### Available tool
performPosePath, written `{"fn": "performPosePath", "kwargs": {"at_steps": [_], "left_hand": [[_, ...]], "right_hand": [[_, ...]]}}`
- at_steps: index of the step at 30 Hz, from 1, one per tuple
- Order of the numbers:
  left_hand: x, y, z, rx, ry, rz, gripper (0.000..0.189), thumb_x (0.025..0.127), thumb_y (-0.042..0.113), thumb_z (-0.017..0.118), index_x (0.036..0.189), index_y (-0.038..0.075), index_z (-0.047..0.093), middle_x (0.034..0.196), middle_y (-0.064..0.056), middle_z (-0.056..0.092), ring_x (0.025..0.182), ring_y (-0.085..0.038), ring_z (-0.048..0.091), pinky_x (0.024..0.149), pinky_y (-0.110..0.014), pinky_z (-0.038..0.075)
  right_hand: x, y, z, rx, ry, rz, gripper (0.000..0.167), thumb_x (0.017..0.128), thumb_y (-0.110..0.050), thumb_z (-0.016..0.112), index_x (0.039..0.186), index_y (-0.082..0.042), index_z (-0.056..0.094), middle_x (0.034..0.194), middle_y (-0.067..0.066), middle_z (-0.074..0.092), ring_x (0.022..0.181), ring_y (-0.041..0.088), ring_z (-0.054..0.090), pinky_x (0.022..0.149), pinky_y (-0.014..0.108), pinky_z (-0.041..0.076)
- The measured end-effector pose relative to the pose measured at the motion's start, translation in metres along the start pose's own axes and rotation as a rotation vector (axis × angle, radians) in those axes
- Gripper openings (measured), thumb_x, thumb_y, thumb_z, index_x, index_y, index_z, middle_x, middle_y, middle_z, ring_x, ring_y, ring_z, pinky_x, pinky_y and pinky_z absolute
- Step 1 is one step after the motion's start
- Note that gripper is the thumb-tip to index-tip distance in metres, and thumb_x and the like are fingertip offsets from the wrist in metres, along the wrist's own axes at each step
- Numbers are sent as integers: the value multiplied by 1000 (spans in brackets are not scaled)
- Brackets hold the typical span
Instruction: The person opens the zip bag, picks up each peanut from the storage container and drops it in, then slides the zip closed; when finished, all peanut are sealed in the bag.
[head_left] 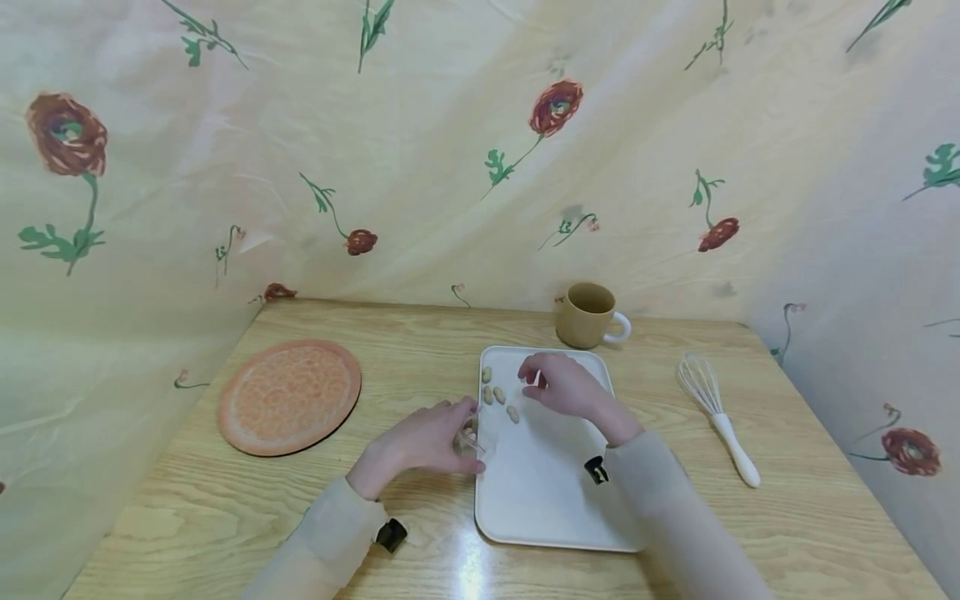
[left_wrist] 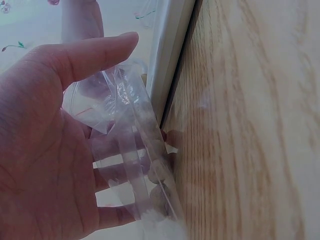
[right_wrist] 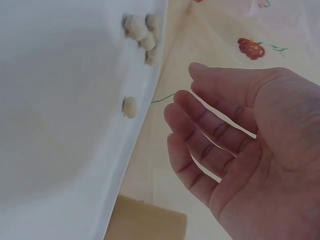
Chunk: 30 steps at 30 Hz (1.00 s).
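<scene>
My left hand (head_left: 427,440) is at the left edge of the white tray (head_left: 543,500), its fingers and thumb bent round a clear plastic bag (left_wrist: 132,150). Several peanuts show through the bag's film in the left wrist view (left_wrist: 159,172). Above the tray's far part hovers my right hand (head_left: 562,385), fingers loosely bent and holding nothing. Several loose peanuts (head_left: 499,395) lie on the tray along its far left side, left of the right hand. In the right wrist view, peanuts (right_wrist: 134,27) sit near the tray's rim, apart from the fingertips (right_wrist: 176,115).
Behind the tray stands a tan mug (head_left: 583,318) with a white handle. A whisk (head_left: 722,421) with a white handle lies to the right. On the left is a round orange-patterned mat (head_left: 292,396). A flowered cloth (head_left: 420,150) hangs behind the wooden table (head_left: 420,333).
</scene>
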<state>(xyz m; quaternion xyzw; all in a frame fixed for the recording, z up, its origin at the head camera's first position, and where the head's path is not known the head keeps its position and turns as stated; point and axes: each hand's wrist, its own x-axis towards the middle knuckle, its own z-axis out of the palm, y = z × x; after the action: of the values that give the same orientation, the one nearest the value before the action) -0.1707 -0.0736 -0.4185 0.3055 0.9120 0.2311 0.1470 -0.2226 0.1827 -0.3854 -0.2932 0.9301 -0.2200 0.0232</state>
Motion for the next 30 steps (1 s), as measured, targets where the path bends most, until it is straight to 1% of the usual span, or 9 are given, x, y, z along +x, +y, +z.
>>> {"fn": "performPosePath", "kwargs": {"at_steps": [5, 10, 15, 21, 26, 30], "left_hand": [[0, -1, 0, -8, -4, -6, 86, 82, 55, 74, 146, 8, 40, 133, -7, 61, 116, -25, 56, 96, -47, 46], [0, -1, 0, -11, -4, -4, 86, 82, 56, 74, 146, 8, 40, 133, -7, 61, 115, -24, 56, 94, -46, 46], [-1, -1, 1, -12, -6, -6, 85, 83, 55, 74, 146, 9, 40, 133, -6, 61, 114, -23, 56, 93, -45, 47], [-1, -1, 1, -3, -5, -7, 85, 83, 56, 74, 145, 9, 41, 132, -6, 61, 114, -23, 57, 93, -45, 47], [-1, 1, 0, -8, -3, -2, 85, 82, 56, 74, 145, 9, 41, 133, -7, 61, 115, -24, 56, 93, -45, 47], [-2, 2, -1, -7, -2, -3, 85, 83, 55, 74, 146, 8, 41, 134, -7, 60, 116, -24, 56, 94, -45, 47]], "right_hand": [[11, 16, 1, 34, 1, 18, 19, 87, -3, 73, 104, 2, 69, 87, 8, 66, 76, 21, 60, 71, 35, 51], [22, 29, 3, 78, -2, 26, 24, 86, -4, 75, 108, 5, 67, 93, 14, 66, 78, 23, 62, 73, 38, 53], [30, 40, 9, 63, -37, 58, 28, 87, -7, 75, 112, 4, 67, 100, 15, 67, 83, 25, 64, 77, 39, 55], [37, 43, 15, 24, -68, 67, 32, 85, -7, 76, 114, 4, 67, 105, 15, 66, 84, 24, 63, 79, 39, 54], [40, 41, 17, 4, -103, 108, 33, 85, -9, 77, 115, 1, 68, 103, 12, 66, 87, 23, 61, 80, 38, 53], [40, 39, 19, -26, -115, 131, 30, 87, -11, 76, 114, -1, 69, 101, 10, 65, 89, 23, 59, 82, 40, 52]]}}
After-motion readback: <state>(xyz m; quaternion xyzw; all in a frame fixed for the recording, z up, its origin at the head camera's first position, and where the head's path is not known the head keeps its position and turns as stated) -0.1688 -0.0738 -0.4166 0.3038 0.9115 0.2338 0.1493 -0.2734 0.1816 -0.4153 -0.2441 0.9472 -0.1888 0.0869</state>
